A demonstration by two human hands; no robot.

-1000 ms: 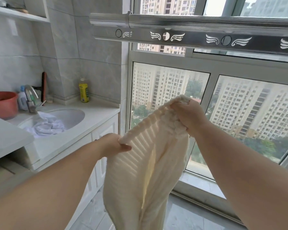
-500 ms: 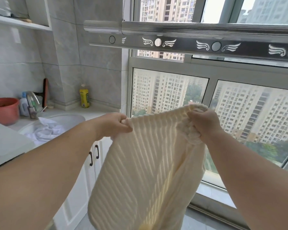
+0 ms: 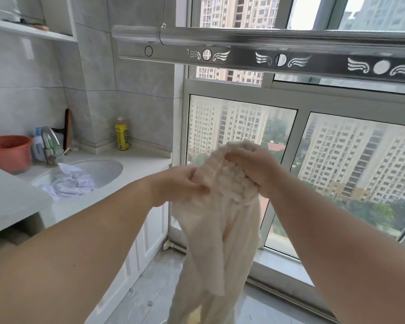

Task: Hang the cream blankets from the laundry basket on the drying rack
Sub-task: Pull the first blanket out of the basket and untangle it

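A cream ribbed blanket [image 3: 215,242] hangs bunched from both my hands in front of the window. My left hand [image 3: 175,183] pinches its top edge on the left. My right hand [image 3: 250,164] grips the gathered top just to the right, and the two hands nearly touch. The blanket's lower part trails down past the bottom of the view. The metal drying rack [image 3: 267,40] runs across above, well over my hands, with nothing on it. The laundry basket is out of view.
A white counter with a sink [image 3: 98,169] stands at the left, white cloth [image 3: 68,183] lying in it. A red basin [image 3: 8,153], a faucet [image 3: 49,143] and a yellow bottle [image 3: 121,134] sit there. Windows [image 3: 290,160] fill the right side.
My hands have come together, so the blanket that was stretched wide between them is now gathered into a bunch. The rack sits lower in view.
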